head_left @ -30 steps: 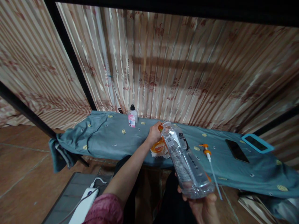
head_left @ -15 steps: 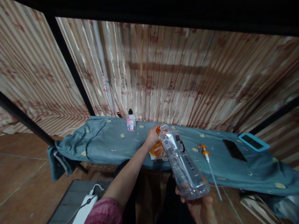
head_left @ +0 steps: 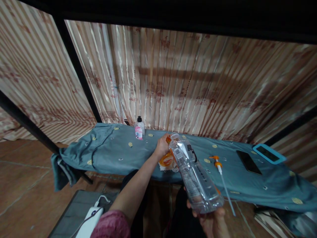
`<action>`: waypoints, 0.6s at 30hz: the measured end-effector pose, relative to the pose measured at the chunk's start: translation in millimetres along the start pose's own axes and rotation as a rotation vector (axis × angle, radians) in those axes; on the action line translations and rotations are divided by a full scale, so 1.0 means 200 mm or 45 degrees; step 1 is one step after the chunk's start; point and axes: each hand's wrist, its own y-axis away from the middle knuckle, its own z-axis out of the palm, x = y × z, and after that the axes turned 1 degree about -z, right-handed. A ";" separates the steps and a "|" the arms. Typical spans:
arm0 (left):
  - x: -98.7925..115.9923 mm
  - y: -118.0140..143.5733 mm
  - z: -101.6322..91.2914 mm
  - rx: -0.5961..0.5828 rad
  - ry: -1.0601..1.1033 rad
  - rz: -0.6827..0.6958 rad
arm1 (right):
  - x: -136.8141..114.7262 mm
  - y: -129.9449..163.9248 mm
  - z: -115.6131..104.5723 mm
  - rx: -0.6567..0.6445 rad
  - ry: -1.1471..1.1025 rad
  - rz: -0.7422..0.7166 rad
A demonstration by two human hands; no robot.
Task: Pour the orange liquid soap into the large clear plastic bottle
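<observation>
My right hand (head_left: 213, 219) grips the base of a large clear plastic bottle (head_left: 192, 172), tilted with its open neck pointing away towards an orange and white container (head_left: 167, 160) on the table. My left hand (head_left: 162, 146) is closed on the top of that container, right beside the bottle's mouth. An orange pump head with a long white tube (head_left: 221, 175) lies loose on the cloth to the right.
The low table wears a blue-grey cloth (head_left: 109, 152). A small bottle with a black cap and pink label (head_left: 139, 128) stands at the back. A dark phone (head_left: 248, 161) and a blue-framed device (head_left: 269, 153) lie far right. A white power bank (head_left: 89, 221) sits on a grey surface below left.
The view has shifted a little; both hands, the clear bottle and the orange container keep nearly the same pose.
</observation>
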 end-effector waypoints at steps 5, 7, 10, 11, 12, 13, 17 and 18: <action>0.01 0.00 0.00 -0.002 0.019 -0.027 | 0.00 0.00 0.01 0.043 -0.014 0.001; 0.01 0.00 0.00 0.004 0.016 -0.018 | -0.01 0.00 0.02 0.047 -0.015 -0.007; 0.00 0.00 0.00 0.001 0.003 -0.014 | -0.01 0.01 0.02 0.049 0.003 -0.013; 0.01 0.00 0.00 0.001 0.001 -0.020 | -0.01 0.01 0.02 0.051 0.012 -0.016; 0.01 0.00 0.00 0.003 0.004 -0.027 | 0.00 0.01 0.02 0.051 0.017 -0.021; 0.01 0.00 0.00 0.006 0.012 -0.031 | 0.00 0.01 0.03 0.052 0.017 -0.027; 0.01 0.00 0.00 0.004 0.025 -0.023 | 0.00 0.01 0.03 0.056 0.017 -0.043; 0.01 0.00 0.00 0.001 0.021 -0.020 | 0.00 0.01 0.03 0.057 0.020 -0.044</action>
